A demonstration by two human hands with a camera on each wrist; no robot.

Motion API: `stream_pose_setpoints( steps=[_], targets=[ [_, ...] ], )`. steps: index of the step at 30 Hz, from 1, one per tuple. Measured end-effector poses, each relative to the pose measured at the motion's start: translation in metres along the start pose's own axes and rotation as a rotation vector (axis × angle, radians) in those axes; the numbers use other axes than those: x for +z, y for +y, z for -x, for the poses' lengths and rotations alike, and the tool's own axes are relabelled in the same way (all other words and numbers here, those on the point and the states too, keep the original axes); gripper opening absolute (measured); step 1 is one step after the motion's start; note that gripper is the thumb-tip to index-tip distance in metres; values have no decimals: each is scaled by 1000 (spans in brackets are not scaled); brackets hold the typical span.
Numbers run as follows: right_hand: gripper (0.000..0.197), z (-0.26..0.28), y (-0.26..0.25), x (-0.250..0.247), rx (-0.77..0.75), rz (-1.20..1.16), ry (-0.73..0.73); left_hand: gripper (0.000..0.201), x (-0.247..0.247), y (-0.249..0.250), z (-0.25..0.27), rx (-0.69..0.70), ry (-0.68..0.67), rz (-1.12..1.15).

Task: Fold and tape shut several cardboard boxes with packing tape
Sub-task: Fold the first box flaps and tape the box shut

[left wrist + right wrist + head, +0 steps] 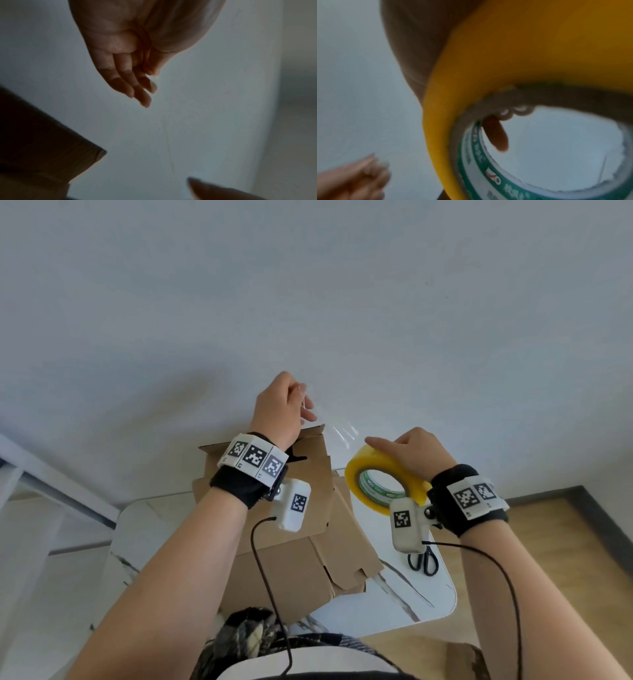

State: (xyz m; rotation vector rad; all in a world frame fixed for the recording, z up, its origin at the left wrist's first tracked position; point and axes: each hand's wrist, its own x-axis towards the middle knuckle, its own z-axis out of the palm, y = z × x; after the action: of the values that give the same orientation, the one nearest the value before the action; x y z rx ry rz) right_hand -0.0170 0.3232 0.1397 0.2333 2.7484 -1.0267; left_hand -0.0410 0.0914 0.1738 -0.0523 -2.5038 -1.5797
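Two hands: both raised above the box, each with something held.
Right hand (416, 451): curled over a big yellow roll of packing tape (380, 474) with a green-printed core, one finger seen poking through the hole from the wrist view.
Left hand (281, 409): the end of a clear tape strip (339, 433) pinched at thumb and fingertips, stretched back to the roll.
Brown cardboard box (291, 542): parked on the white marble-look table (431, 601), flaps up, under the left wrist.
Black scissors (424, 561): laid on the table right of the box.
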Motion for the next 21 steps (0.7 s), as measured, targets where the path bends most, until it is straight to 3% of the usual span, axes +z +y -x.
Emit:
stream_pose_setpoints(
  steps=[6, 10, 16, 17, 21],
  targets=[
    [72, -8, 10, 10, 58, 279, -75, 20, 10, 18, 4, 105, -23, -55],
    [62, -9, 21, 17, -50, -107, -51, 18, 4, 18, 1, 71, 68, 36],
    [60, -1, 33, 14, -8, -391, 47, 20, -3, 15, -1, 32, 67, 31],
    [62, 1, 34, 10, 2, -335, 77, 19, -3, 14, 0, 34, 73, 26],
    [76, 2, 23, 1, 23, 245, 206, 18, -2, 14, 8, 65, 84, -25]
  ],
)
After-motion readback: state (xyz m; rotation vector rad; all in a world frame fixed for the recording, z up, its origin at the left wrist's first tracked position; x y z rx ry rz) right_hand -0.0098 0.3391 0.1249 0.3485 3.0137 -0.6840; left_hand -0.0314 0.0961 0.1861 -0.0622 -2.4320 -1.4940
